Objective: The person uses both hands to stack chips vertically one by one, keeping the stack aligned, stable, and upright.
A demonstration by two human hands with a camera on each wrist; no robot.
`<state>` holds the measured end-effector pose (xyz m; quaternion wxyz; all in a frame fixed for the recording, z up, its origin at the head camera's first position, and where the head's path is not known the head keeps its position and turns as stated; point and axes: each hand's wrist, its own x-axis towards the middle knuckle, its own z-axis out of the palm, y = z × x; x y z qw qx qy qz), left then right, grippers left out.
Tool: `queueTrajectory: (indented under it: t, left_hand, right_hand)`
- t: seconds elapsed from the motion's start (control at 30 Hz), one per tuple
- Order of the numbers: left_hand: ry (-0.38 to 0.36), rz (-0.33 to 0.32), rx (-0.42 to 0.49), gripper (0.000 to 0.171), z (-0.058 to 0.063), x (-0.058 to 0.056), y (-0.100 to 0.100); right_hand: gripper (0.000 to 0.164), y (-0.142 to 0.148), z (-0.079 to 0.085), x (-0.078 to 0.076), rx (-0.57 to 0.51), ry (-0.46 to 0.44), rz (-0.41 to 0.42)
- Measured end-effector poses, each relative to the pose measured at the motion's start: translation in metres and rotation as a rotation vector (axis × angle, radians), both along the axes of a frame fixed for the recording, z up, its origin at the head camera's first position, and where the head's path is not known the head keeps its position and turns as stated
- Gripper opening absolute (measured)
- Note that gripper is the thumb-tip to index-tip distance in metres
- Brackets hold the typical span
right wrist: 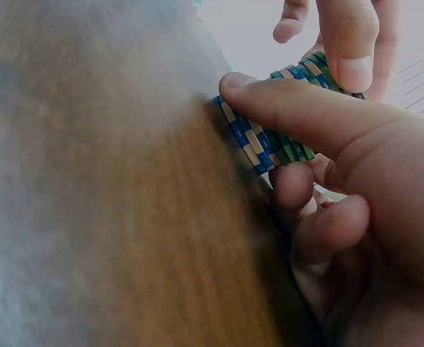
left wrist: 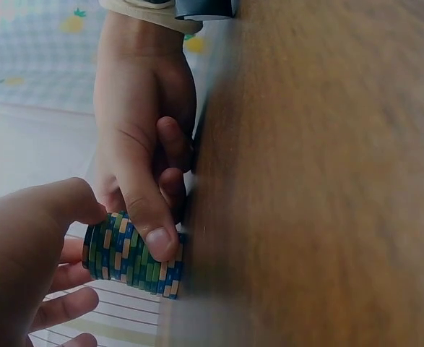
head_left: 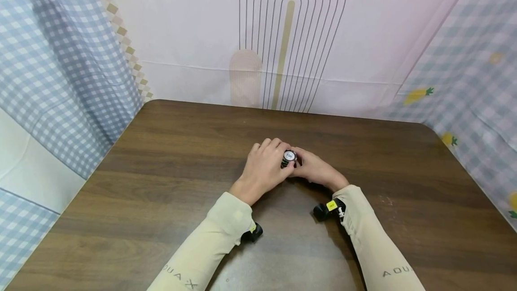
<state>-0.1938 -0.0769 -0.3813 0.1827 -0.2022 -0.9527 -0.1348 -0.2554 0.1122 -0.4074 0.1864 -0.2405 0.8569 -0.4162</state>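
A stack of poker chips stands on the table, its top chip white in the middle with a printed number that looks like 100. Blue, green and cream edges show along the stack in the left wrist view. My left hand holds the upper part of it between thumb and fingers. Lower down, near the tabletop, my right hand grips the stack, the thumb laid across the chip edges. Part of the stack is hidden behind the fingers.
The brown wooden table spreads around both hands. A white cloth with arch lines hangs behind its far edge. Checked cloths hang at the left and right. Each wrist carries a small black camera.
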Motion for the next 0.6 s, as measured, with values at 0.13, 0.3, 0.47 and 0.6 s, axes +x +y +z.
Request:
queueTrajectory:
  t: [0.13,0.3,0.47,0.6]
  left_hand:
    - [-0.016,0.005,0.005,0.033,0.0010,-0.0001,0.0001]
    - [-0.026,0.009,0.014,0.032,0.0003,-0.0003,0.0004]
    - [-0.037,0.006,0.031,0.033,-0.0007,-0.0005,0.0004]
    - [-0.044,0.001,0.045,0.033,-0.0006,-0.0006,0.0002]
  right_hand:
    - [0.059,-0.0004,-0.0009,-0.0010,-0.005,0.002,0.002]
    - [0.057,-0.0006,-0.0022,-0.0017,-0.007,-0.001,-0.003]
    - [0.055,0.0002,-0.0016,-0.0011,-0.008,0.000,-0.002]
    - [0.056,0.0001,-0.0014,-0.0008,-0.012,0.000,-0.002]
